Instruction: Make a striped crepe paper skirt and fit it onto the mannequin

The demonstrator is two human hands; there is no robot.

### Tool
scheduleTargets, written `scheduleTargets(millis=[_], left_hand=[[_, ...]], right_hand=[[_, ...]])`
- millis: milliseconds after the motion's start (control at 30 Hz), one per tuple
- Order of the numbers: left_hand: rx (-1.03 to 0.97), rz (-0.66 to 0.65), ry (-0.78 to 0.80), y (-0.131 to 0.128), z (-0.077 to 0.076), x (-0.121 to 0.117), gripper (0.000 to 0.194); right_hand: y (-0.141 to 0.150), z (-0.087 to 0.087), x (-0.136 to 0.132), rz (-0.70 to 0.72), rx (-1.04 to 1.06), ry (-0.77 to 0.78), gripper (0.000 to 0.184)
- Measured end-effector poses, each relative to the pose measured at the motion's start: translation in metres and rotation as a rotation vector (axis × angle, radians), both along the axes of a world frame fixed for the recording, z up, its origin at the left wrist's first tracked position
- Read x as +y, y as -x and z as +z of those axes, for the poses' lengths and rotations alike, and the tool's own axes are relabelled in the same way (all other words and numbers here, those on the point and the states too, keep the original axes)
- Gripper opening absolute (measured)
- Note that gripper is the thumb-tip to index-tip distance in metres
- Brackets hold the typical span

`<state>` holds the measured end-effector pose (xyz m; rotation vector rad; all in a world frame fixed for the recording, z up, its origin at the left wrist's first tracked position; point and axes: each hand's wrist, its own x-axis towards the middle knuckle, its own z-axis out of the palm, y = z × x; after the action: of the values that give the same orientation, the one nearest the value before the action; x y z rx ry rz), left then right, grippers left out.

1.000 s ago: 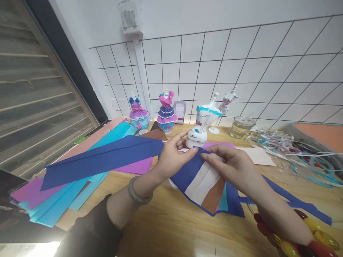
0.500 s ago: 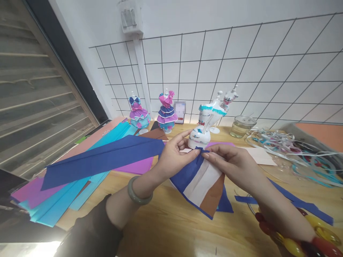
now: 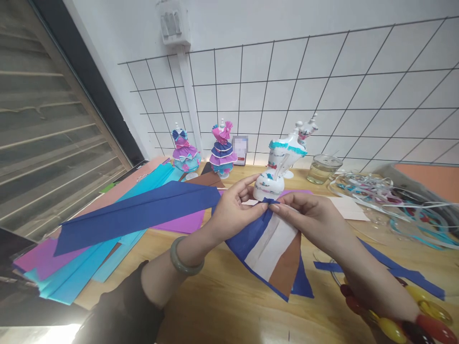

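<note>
A striped skirt piece (image 3: 274,239) of thin sheet, blue, white and brown, hangs fanned out between my hands. My left hand (image 3: 234,205) pinches its gathered top edge between thumb and fingers. Thumb to thumb with it, my right hand (image 3: 313,215) pinches the same edge from the right. Just behind the fingertips a small white dress form (image 3: 269,184) with a turquoise neckline trim leans to the right. The left fingers reach its base; whether they grip it is hidden.
Blue strips (image 3: 139,210) and turquoise sheets (image 3: 82,267) lie on the left. Dressed forms (image 3: 222,153) and a phone (image 3: 240,150) stand at the back. A glass jar (image 3: 322,169) and a heap of ribbons (image 3: 387,200) are on the right, with blue scraps (image 3: 401,270) nearer.
The dress form has shifted right and tilted slightly. The skirt piece's top has bunched more tightly between my thumbs, and its lower right part has drawn in, apart from the blue scraps.
</note>
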<state>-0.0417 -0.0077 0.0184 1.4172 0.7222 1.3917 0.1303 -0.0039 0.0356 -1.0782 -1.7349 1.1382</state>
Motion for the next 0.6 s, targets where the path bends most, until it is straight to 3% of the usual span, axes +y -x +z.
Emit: scheduleTargets(millis=[333, 600], left_hand=[[-0.01, -0.024, 0.017, -0.0003, 0.0018, -0.0014, 0.06], [-0.041, -0.037, 0.008, -0.001, -0.0021, -0.0008, 0.06]], right_hand=[[0.0002, -0.0015, 0.0001, -0.006, 0.009, -0.01, 0.03], [0.0013, -0.0007, -0.0015, -0.048, 0.073, 0.092, 0.033]])
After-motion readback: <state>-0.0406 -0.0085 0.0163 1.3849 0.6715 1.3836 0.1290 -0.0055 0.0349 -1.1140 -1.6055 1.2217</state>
